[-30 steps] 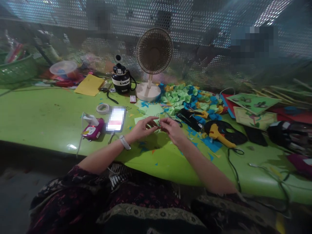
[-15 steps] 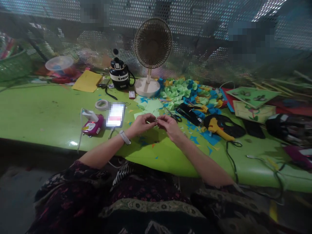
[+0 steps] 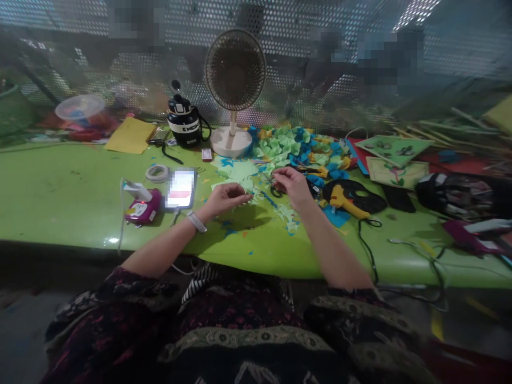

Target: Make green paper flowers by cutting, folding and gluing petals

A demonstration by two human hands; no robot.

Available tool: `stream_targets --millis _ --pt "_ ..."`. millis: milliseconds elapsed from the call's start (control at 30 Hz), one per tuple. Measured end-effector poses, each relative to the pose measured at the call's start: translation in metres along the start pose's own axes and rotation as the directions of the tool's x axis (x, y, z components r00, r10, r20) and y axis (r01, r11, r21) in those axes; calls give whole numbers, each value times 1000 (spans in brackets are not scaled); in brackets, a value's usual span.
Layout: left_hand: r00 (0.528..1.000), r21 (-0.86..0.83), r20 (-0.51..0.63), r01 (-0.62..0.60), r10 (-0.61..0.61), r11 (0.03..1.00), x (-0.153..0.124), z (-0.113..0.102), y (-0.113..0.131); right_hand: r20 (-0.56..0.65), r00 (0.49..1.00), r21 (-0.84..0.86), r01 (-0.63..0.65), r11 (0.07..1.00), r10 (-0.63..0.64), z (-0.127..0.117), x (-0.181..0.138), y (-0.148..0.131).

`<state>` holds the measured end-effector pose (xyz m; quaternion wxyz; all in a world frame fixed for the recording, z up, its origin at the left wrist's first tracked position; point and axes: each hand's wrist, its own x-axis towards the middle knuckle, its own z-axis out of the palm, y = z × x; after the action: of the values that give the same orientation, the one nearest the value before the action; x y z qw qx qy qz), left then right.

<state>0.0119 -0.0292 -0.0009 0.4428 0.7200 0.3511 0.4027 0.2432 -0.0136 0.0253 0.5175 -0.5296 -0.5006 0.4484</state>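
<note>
My left hand is closed in a pinch above the green table, thumb and fingertips together. What it pinches is too small to make out. My right hand is apart from it, to the right and a little farther off, also pinching near the dark handles of a pair of scissors. Whatever lies in that pinch is hidden or too small to name. Pale green paper sheets lie beyond the hands, and small green paper scraps are scattered between and below them.
A fan, a black flask and a heap of folded paper pieces stand at the back. Left are a phone, a tape roll and a purple power block. A yellow glue gun with its cord lies right.
My hands have come apart: the right has moved away and slightly up, and the left stays low. The view has swung a little to the right.
</note>
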Motion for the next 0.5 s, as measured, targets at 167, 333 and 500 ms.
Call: stream_targets --millis 167,333,500 --pt "999 27 -35 -15 16 1000 2 -1 -7 125 988 -527 139 838 -85 -19 6 1" --pt "1000 32 -17 -19 20 999 2 -3 -6 290 955 -897 250 366 57 -8 -5 5" --pt "1000 20 1 -25 25 1000 2 -3 -5 280 955 -928 241 284 103 0 -8 9"
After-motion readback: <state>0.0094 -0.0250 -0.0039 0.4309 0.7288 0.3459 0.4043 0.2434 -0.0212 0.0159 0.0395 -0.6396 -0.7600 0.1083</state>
